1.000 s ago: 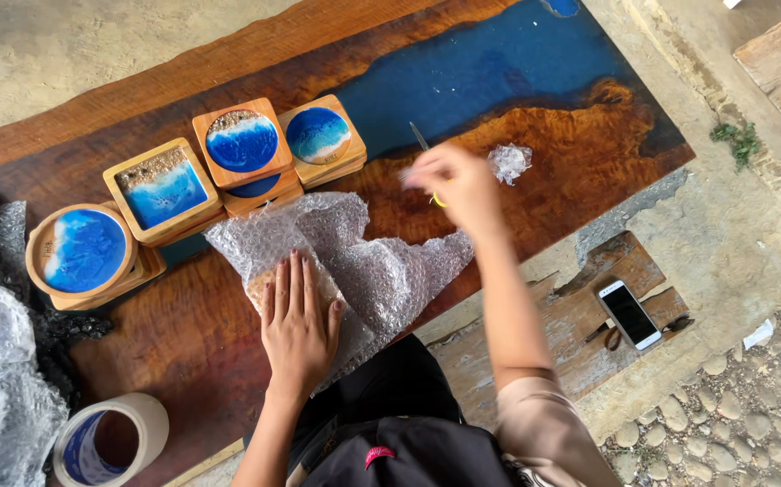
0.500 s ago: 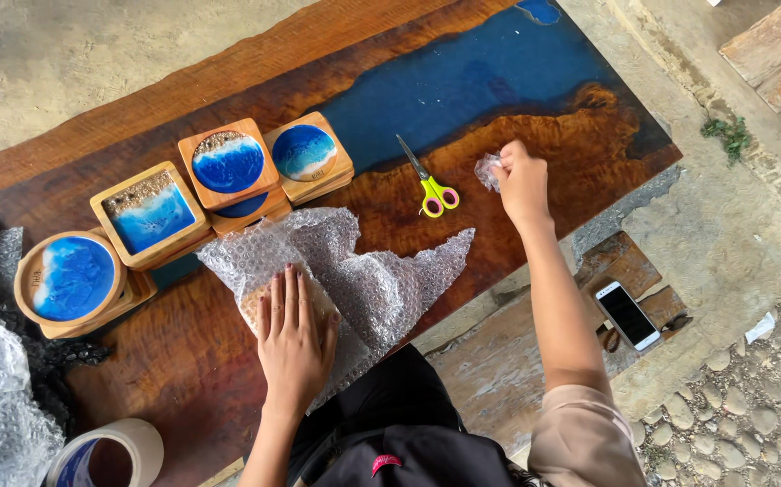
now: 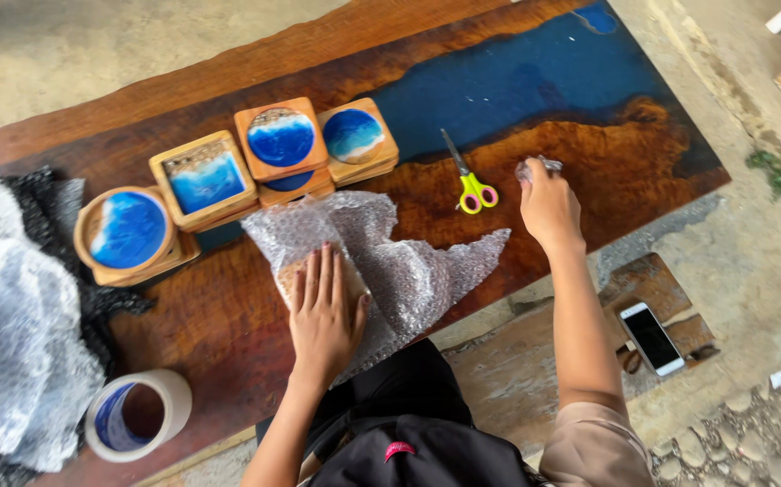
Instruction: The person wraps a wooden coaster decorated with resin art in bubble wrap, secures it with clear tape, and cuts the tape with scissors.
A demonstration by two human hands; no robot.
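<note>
Our left hand (image 3: 323,316) lies flat, fingers (image 3: 318,271) spread slightly apart, pressing on a sheet of bubble wrap (image 3: 390,261) folded over a wooden piece near the surface's (image 3: 228,334) front edge. Our right hand (image 3: 548,203) reaches out at 2 o'clock from it, fingers pinched together on a small clear scrap (image 3: 535,167) resting on the wood. Just at 9 o'clock of that hand lie the scissors (image 3: 467,176) with yellow-green handles, blades pointing to 11 o'clock. At 12 o'clock of the wrap we see 4 wooden coasters: a round tray (image 3: 129,233) filled with blue resin, a square one (image 3: 203,179) with a blue and white fill, and 2 stacked pairs (image 3: 280,140) (image 3: 354,137) with round blue centres. A tape roll (image 3: 136,415) stands at 8 o'clock, its hollow core open, beside a heap of more bubble wrap (image 3: 12,316). A phone (image 3: 652,338) rests on a low plank at 3 o'clock
</note>
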